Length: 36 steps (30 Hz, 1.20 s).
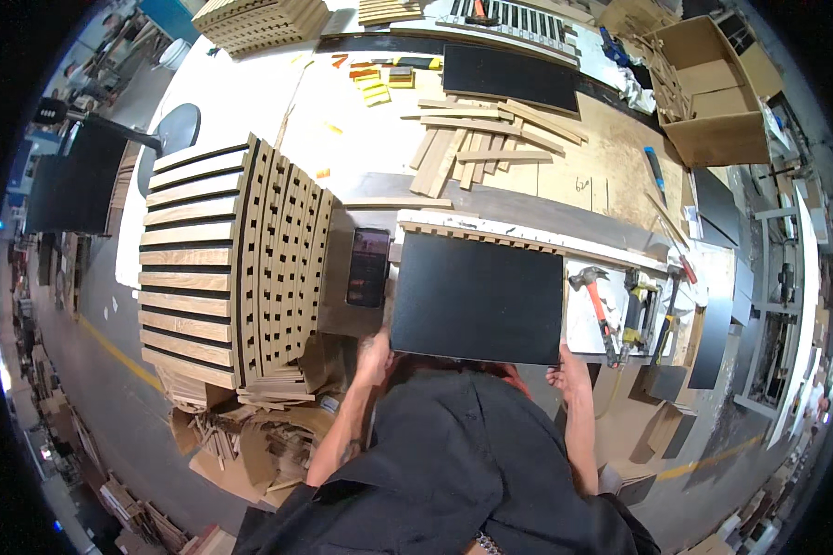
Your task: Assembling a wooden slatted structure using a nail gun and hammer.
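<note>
A flat black rectangular panel [477, 301] lies in front of me at the bench's near edge. Along its far side runs a row of pale wooden slat ends [481, 238], so it seems to be the back of a slatted wood panel. My left hand [373, 359] grips the near left corner, its fingers partly hidden by the edge. At the near right corner my right hand [569, 372] has its fingers curled against the panel's side. A phone [368, 268] with a lit screen lies just left of the panel.
Stacked slatted panels [194, 268] rise at left. Loose wooden strips [481, 143] lie beyond the panel. To the right are a claw hammer [594, 301], a yellow-black tool [636, 310] and a screwdriver [686, 266]. A cardboard box [713, 148] stands far right, near another black panel [509, 79].
</note>
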{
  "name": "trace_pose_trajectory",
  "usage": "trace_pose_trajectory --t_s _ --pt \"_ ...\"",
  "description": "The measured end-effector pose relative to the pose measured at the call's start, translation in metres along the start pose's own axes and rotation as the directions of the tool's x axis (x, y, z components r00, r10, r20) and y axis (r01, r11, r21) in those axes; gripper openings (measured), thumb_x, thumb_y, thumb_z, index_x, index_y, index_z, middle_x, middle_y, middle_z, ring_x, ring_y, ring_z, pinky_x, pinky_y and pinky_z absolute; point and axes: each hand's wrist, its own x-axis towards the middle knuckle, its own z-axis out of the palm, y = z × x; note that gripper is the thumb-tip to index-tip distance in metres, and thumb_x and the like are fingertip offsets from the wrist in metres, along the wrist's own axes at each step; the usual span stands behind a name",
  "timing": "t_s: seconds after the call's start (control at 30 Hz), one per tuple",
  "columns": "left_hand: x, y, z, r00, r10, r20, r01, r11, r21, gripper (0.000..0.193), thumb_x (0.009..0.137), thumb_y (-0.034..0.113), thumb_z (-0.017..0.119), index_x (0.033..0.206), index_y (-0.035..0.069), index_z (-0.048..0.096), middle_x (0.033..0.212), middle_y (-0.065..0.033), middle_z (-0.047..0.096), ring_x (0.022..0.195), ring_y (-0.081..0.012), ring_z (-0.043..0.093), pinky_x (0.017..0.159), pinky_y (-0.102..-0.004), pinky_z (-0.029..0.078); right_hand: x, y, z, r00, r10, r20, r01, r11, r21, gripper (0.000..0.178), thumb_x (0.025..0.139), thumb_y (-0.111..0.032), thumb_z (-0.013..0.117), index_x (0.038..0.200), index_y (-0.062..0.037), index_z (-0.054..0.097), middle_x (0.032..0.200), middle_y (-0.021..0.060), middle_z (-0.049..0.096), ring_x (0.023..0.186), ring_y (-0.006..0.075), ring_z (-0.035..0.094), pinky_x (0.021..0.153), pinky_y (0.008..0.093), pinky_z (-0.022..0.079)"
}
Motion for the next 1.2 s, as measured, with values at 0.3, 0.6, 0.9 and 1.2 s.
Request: trace_pose_trajectory --t_s 0.3,0.6,0.9,1.2 --pt "-0.124 0.126 0.026 0.594 0.804 -0.024 -0.647 0.496 0.579 0.054 0.104 0.037 0.047 0.083 -0.008 0.069 0.073 -0.0245 0.064 0.070 -0.0394 0.063 0.069 -0.0494 0.048 -0.099 -0.124 -0.003 0.784 -0.619 0.051 0.541 0.640 -0.545 0.058 0.097 -0.052 0.061 0.103 0.0053 0.066 0.068 0.0095 0.065 0.058 0.0174 0.065 0.057 0.0302 0.052" --pt "-0.091 0.179 0.049 0.628 0.775 -0.077 -0.710 0.611 0.351 0.057 0.103 0.046 0.049 0.117 -0.006 0.067 0.103 -0.0166 0.069 0.094 -0.0234 0.064 0.088 -0.0411 0.050 -0.048 -0.129 0.021 0.465 -0.878 0.113 0.885 0.462 -0.052 0.066 0.094 -0.036 0.071 0.141 0.0046 0.049 0.139 0.0204 0.056 0.117 0.0194 0.058 0.101 0.0341 0.046" --pt "-0.072 0.189 0.086 0.562 0.827 0.023 -0.826 0.559 0.078 0.077 0.099 0.047 0.061 0.149 -0.006 0.036 0.135 -0.0196 0.059 0.126 -0.0246 0.055 0.107 -0.0346 0.042 -0.016 -0.174 0.058 0.432 -0.896 0.105 0.901 0.434 -0.002 0.056 0.096 -0.031 0.068 0.140 -0.0005 0.052 0.120 0.0138 0.067 0.112 0.0215 0.060 0.099 0.0341 0.044" --pt "-0.111 0.115 0.042 0.800 0.599 -0.043 -0.599 0.790 -0.135 0.052 0.102 0.041 0.060 0.129 -0.003 0.056 0.108 -0.0074 0.066 0.090 -0.0122 0.061 0.080 -0.0269 0.050 -0.120 -0.237 0.082 0.137 -0.982 0.133 0.952 0.093 -0.292 0.040 0.094 -0.022 0.071 0.127 -0.0006 0.065 0.104 0.0131 0.062 0.098 0.0238 0.062 0.088 0.0341 0.049"
